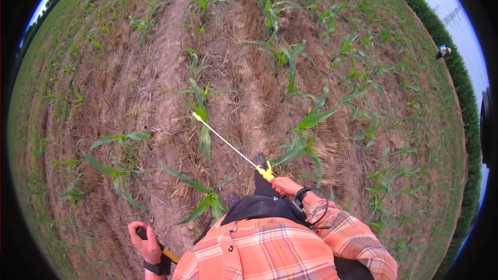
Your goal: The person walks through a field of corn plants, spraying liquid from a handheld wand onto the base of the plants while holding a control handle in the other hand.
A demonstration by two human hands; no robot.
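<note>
Clasping the yellow handle (265, 173), the right hand (286, 186) points the wand (228, 143) toward ten o'clock. At seven o'clock, the left hand (149, 246) grips a black handle (141, 233).

Our right hand (286, 186) is curled tight in front of us, right forearm (336, 217) angled forward and inward; our left hand (147, 245), likewise curled, sits out to our left

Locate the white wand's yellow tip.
Head view, left of centre: the yellow tip is at the end of the white wand away from the right hand, overlapping a green plant's leaves.
</note>
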